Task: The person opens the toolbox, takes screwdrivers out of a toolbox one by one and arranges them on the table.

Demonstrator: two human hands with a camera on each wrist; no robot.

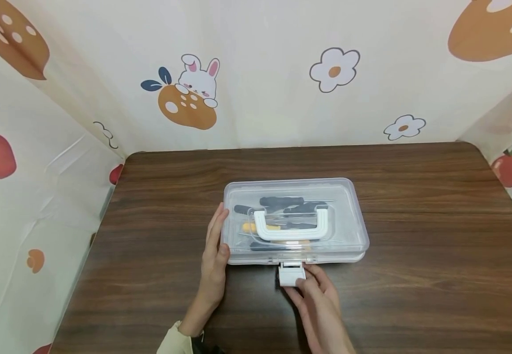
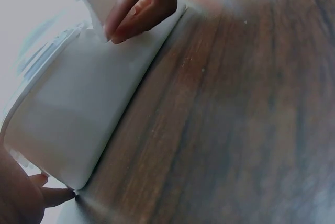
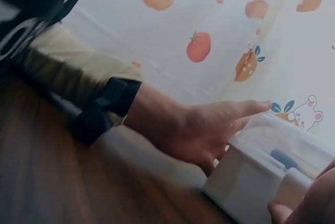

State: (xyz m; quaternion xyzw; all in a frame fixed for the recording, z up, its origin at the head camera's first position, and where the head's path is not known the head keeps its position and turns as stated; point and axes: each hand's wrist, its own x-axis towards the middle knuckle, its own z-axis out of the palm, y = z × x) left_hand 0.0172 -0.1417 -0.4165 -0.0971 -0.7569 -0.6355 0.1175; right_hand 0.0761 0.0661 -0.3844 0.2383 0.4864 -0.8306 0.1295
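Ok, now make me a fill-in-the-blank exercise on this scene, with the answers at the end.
1. The hand pinching the latch is the person's ____ one.
2. The left hand rests against the ____ end of the box.
3. The carrying handle on the clear lid is ____ in colour.
4. The wood-grain tabletop is dark ____ in colour.

Missing words: right; left; white; brown.

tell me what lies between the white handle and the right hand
Head view: the clear lid's front edge, then the white latch the right hand holds.
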